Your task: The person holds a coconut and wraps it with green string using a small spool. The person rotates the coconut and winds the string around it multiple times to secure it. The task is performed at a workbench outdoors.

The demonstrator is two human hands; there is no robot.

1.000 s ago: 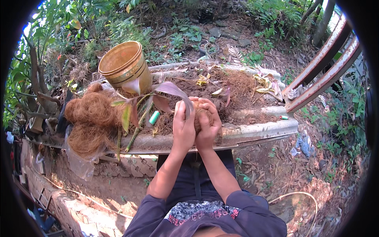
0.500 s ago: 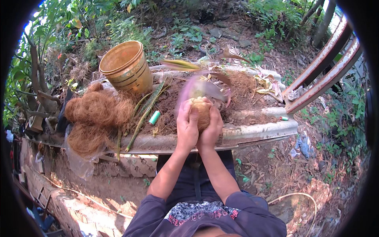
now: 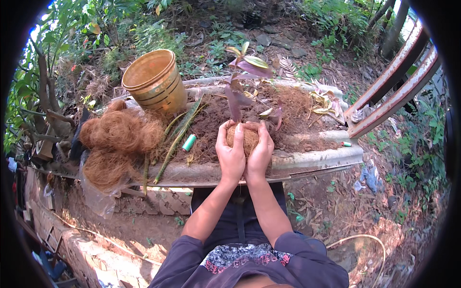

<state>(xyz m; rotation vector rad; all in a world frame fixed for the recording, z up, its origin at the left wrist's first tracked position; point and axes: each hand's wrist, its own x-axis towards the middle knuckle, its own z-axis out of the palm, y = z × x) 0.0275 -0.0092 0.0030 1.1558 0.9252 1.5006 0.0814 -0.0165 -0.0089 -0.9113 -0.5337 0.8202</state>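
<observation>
A ball of brown coconut fibre sits between my two hands above the near edge of the corrugated sheet. My left hand is wrapped round its left side, thumb uppermost. Round the right side curls my right hand, its wrist close to the left one. Out of the ball's top rises a plant with purple and green leaves, standing roughly upright. The far fingers are hidden behind the ball. Left of my hands lies a green spool of thread.
Dark soil covers the corrugated sheet. A tilted yellow bucket, a heap of loose coconut fibre and long green leaves lie to the left. A small green roll and rusty metal bars are at the right.
The plant's top was blurred by motion and now shows sharply, upright above the ball. My fingers have shifted from the ball's top to its sides; both hands still hold it.
</observation>
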